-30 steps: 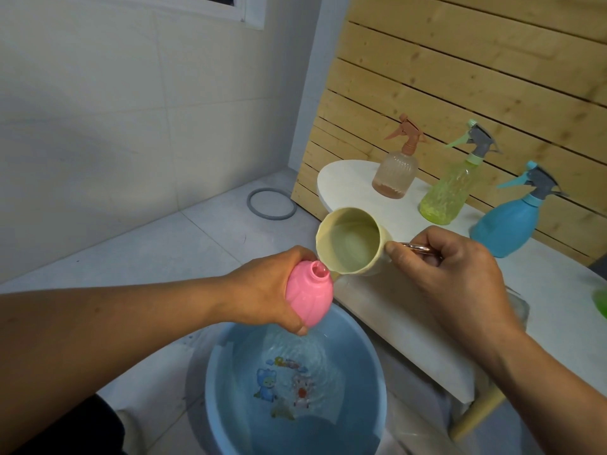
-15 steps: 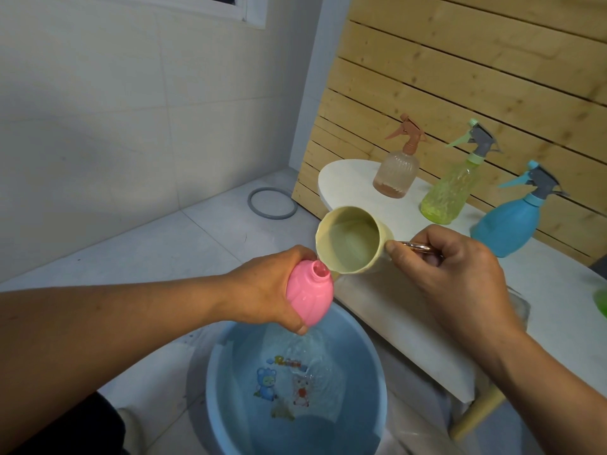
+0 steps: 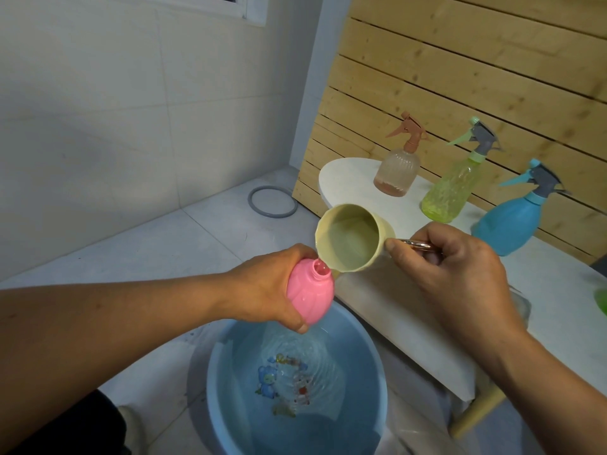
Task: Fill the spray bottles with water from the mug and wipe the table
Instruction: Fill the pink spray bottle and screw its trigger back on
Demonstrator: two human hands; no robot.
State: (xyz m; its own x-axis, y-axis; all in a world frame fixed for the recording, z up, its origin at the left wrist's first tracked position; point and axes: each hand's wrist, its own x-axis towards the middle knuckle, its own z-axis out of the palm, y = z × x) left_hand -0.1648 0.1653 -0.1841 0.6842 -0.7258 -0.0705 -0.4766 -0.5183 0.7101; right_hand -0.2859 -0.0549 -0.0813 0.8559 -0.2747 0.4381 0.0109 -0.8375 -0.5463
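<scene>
My left hand [image 3: 269, 290] grips a pink spray bottle [image 3: 308, 292] with no spray head, its open neck tilted up. My right hand [image 3: 456, 274] holds the metal handle of a pale yellow mug [image 3: 354, 238], tipped so its lip touches the bottle's neck and water runs in. Both are held over a blue basin [image 3: 230, 405] of water on the floor. On the white table [image 3: 410, 323] stand three capped spray bottles: a clear brownish one [image 3: 397, 172], a green one [image 3: 450, 195] and a blue one [image 3: 512, 221].
A wooden slat wall [image 3: 460, 77] backs the table. A grey ring [image 3: 272, 201] lies on the tiled floor near the wall corner. A green object [image 3: 601, 300] shows at the right edge of the table.
The mug has stayed tipped at the pink bottle's neck. Ripples in the basin water have spread. Hands have barely moved.
</scene>
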